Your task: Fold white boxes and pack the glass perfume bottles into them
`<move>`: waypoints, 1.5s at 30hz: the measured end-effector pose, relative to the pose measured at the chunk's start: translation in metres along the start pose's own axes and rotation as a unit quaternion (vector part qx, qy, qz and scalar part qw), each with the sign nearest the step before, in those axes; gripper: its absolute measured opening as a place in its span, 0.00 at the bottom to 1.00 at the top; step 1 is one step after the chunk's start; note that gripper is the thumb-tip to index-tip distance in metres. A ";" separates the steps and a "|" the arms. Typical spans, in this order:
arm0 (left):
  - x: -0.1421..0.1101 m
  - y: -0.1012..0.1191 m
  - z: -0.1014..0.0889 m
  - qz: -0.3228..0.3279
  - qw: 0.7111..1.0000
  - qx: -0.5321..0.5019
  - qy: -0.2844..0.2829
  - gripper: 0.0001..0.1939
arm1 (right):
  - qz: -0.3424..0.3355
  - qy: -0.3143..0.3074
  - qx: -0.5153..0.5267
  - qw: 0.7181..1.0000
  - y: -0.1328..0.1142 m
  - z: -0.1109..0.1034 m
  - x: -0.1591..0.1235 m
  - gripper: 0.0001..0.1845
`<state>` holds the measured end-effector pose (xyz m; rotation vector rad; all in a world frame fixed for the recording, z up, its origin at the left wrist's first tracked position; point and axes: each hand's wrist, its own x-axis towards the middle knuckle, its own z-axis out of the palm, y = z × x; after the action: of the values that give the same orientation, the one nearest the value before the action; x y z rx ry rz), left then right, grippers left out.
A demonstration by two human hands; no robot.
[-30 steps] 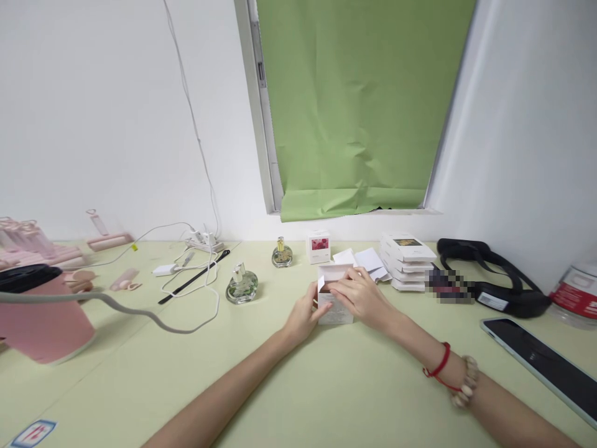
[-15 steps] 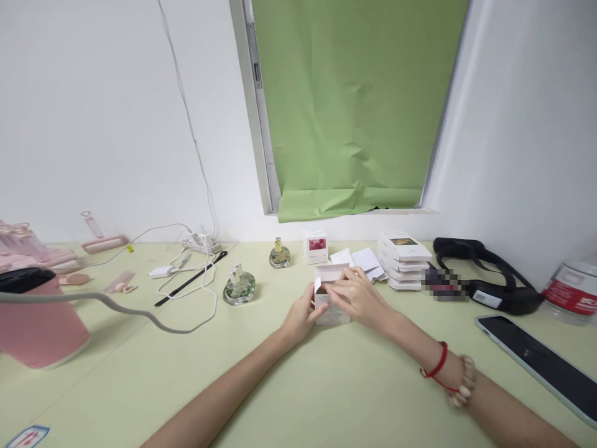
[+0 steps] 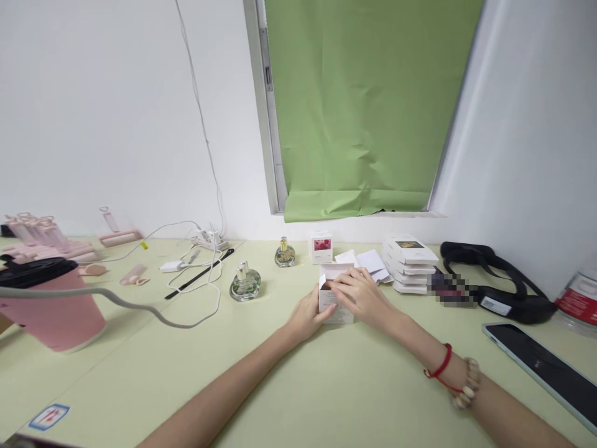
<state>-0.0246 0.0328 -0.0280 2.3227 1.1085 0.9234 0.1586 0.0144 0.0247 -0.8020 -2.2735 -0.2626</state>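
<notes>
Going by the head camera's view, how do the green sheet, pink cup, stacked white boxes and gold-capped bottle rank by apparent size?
1. Green sheet
2. Pink cup
3. Stacked white boxes
4. Gold-capped bottle

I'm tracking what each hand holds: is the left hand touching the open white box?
Touching. The head view shows the left hand against the open white box, thumb lying over its front.

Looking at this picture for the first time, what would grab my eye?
Probably the big green sheet over the window, straight ahead above the table. Below it, the left hand and right hand meet at an open white box. At the far left stands a large pink cup with a black lid.
</notes>
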 end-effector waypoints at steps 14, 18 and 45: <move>0.001 -0.002 0.003 0.209 0.953 0.089 0.202 0.27 | -0.073 -0.009 -0.146 0.987 0.013 0.000 -0.002 0.20; 0.000 0.005 -0.001 0.238 0.948 0.122 0.173 0.22 | -0.102 0.042 -0.175 0.978 0.015 -0.009 0.001 0.18; -0.004 0.008 -0.004 0.132 0.982 0.047 0.127 0.19 | -0.089 0.133 -0.165 0.973 0.015 -0.007 0.000 0.11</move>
<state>-0.0249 0.0256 -0.0219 2.5254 0.9697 1.3233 0.1715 0.0234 0.0290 -0.6785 -2.0725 -0.7992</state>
